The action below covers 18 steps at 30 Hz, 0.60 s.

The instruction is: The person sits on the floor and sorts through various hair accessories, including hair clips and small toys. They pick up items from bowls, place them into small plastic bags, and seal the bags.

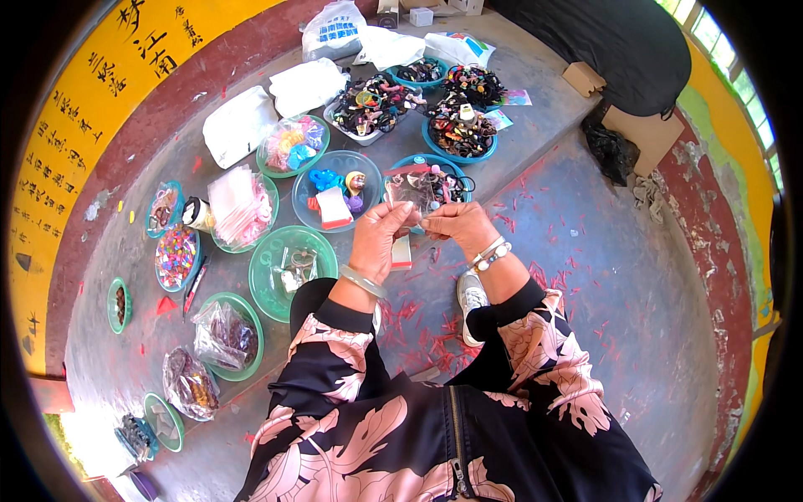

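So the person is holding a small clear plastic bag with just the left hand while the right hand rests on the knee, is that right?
Not quite. The head view shows both hands on the small clear plastic bag: the left hand and the right hand each pinch it, raised above the green and blue bowls. The right hand is not on the knee.

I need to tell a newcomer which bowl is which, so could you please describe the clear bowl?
On the raised concrete ledge sits a spread of bowls. The clear bowl stands just beyond the left hand. Unlike its green and blue neighbours, it is see-through, holding blue and purple pieces.
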Tool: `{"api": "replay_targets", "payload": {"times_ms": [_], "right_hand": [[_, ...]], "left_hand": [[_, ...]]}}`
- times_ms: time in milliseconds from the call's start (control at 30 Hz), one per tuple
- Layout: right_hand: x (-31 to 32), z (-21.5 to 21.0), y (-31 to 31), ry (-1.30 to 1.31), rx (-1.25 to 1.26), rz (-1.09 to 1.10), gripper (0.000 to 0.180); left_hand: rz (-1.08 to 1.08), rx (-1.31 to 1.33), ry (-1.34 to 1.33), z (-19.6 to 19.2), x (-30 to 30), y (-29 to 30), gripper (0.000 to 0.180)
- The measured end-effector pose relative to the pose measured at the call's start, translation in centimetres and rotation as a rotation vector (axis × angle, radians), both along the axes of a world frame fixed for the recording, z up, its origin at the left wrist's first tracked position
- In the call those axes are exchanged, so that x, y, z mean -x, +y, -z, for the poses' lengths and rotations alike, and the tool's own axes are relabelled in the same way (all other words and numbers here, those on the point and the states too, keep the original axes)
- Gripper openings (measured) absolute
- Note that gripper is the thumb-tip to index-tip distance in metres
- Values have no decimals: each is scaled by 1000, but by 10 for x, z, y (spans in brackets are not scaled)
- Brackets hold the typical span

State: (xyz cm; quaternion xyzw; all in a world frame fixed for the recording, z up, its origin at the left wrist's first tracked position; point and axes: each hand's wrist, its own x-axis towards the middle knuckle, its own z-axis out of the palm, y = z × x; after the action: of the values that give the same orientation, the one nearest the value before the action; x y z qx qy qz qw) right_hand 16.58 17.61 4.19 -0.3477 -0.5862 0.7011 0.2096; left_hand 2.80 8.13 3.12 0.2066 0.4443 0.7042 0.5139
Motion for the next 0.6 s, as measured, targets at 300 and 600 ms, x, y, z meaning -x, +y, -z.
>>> {"api": "replay_targets", "payload": {"times_ms": [300, 600], "right_hand": [[4, -10, -11, -375, -833, 210, 12], [12, -5, -22, -411, -1427, 245, 10]], "left_hand": [[-144, 17, 355, 13, -7, 5, 23], [26, 53, 308, 16, -26, 6, 26]]}}
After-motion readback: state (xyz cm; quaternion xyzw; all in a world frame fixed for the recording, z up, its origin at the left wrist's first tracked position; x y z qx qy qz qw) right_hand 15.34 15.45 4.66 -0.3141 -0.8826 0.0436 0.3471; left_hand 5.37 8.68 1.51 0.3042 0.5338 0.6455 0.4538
